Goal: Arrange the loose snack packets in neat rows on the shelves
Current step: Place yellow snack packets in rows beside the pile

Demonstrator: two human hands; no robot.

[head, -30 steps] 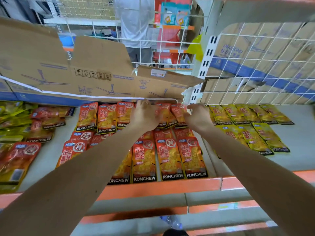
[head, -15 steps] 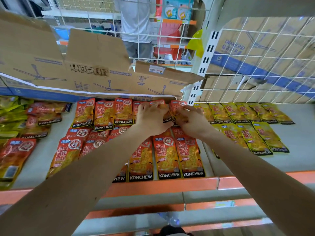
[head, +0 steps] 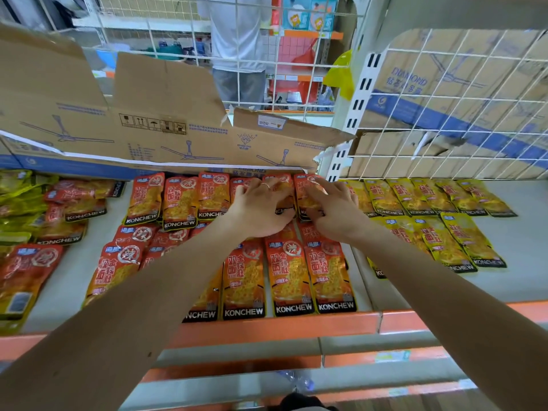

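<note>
Left hand [head: 261,209] and right hand [head: 333,207], fingers spread flat, press the back row of orange-red foil snack packets [head: 212,194] on the grey shelf [head: 527,247]; middle rows look neat, the jumbled pile [head: 68,203] at far left seems unsorted.

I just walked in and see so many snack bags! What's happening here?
A person is tidying snack packets on a shop shelf. The left hand and right hand press flat, fingers spread, on orange packets in the back row. The front row and the yellow packets on the right look neat. A jumbled pile at the left is not yet sorted.
</note>
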